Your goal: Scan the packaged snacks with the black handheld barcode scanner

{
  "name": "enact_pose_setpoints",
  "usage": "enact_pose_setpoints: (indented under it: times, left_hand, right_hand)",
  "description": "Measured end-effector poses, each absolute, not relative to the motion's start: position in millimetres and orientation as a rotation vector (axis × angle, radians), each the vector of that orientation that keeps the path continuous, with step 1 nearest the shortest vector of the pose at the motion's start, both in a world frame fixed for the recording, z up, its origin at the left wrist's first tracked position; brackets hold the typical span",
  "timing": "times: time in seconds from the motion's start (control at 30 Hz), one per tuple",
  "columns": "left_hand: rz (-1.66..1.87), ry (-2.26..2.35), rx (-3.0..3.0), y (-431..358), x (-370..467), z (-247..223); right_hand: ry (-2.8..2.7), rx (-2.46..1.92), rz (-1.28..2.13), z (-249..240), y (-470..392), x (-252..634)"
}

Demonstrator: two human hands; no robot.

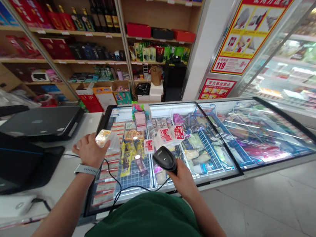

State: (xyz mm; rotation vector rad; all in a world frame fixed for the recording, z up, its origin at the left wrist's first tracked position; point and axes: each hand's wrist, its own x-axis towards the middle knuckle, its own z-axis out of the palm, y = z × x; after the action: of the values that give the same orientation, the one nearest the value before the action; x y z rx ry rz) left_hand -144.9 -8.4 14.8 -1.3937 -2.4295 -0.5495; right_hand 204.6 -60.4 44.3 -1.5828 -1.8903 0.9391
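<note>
Atop the glass-lidded freezer [142,147] near shelves [82,30], the left hand [92,150] grips a clear package [103,138]; the right hand [182,175] grips a black scanner [165,158]

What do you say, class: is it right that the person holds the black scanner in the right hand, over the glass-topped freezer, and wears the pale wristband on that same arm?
Not quite: the head view shows the pale wristband on the left arm. The right hand does hold the black scanner over the glass-topped freezer.

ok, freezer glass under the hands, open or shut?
Shut: red-and-white packs rest on the glass pane.
</note>
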Motion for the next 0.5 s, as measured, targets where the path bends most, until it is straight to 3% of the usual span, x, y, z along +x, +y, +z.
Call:
enact_pose_setpoints:
  times: [0.2,0.5]
  left_hand:
    - [-0.618,-2.350,-1.713,0.0,-97.6,5.1]
    - [-0.329,-3.013,-1.995,34.1,-42.9,-78.0]
  right_hand:
    - [-1.851,-1.604,0.925,36.7,-60.0,212.6]
    - [-1.783,-1.665,0.893,25.9,-63.5,227.7]
